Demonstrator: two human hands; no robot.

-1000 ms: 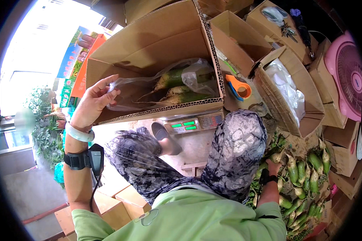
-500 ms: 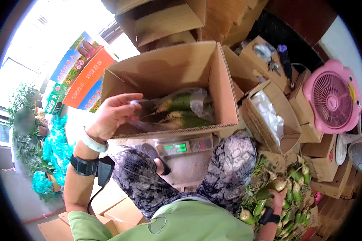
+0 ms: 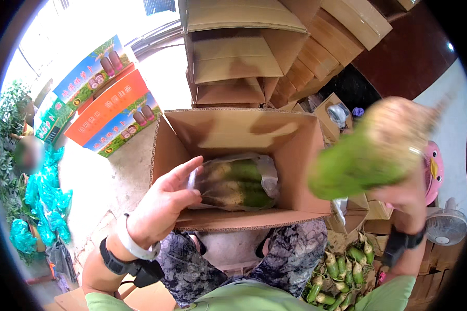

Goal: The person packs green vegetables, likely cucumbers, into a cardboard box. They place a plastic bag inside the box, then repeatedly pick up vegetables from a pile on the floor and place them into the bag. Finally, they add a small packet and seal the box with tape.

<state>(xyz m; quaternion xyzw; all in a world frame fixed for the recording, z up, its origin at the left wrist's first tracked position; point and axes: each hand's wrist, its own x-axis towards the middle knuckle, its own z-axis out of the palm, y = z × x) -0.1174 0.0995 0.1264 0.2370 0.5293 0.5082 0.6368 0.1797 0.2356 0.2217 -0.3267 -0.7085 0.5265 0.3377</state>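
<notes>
My left hand (image 3: 163, 205) pinches the edge of a clear plastic bag (image 3: 269, 184) at the near left inside an open cardboard box (image 3: 244, 129). Several green-and-pale radishes (image 3: 236, 192) lie in the bag. My right hand (image 3: 399, 199) holds a large radish (image 3: 366, 155), green with a pale, rooty end, raised beside the box's right side and blurred by motion. Below that hand, many more radishes (image 3: 342, 269) lie in a pile on the floor at the lower right, beside my knees.
Stacked cartons (image 3: 233, 54) stand beyond the box, printed cartons (image 3: 109, 119) to its left. At far left are a blurred person's head (image 3: 28, 155), leafy greens (image 3: 8, 119) and teal bags (image 3: 46, 202). A pink fan (image 3: 433, 168), metal fan (image 3: 441, 228) and smaller box (image 3: 355, 212) stand right.
My right hand has lifted a radish from the pile up beside the box. My left hand still grips the bag. The view has tilted up, showing more stacked cartons.
</notes>
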